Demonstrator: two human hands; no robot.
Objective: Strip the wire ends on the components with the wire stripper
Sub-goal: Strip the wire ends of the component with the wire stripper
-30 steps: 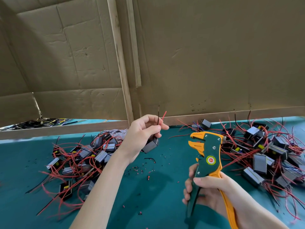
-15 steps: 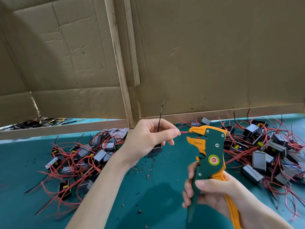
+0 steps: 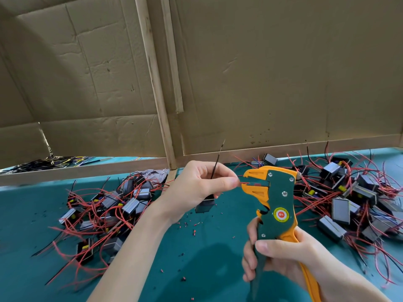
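Observation:
My left hand (image 3: 199,188) holds a small grey component (image 3: 205,206) that hangs below the palm. Its thumb and forefinger pinch the component's red wire (image 3: 244,183), whose end lies inside the jaws of the wire stripper (image 3: 270,199). The component's black wire (image 3: 216,164) sticks straight up past the fingers. My right hand (image 3: 283,256) grips the green and orange stripper by its handles and keeps it upright, jaws pointing left.
A pile of components with red wires (image 3: 104,210) lies on the green table at the left, another pile (image 3: 353,199) at the right. Cut insulation bits (image 3: 194,232) dot the cloth between them. Cardboard walls (image 3: 261,73) and a wooden rail (image 3: 87,171) close off the back.
My left hand moved right and brought the red wire end into the stripper's jaws. My right hand raised the stripper and shifted it slightly toward the wire.

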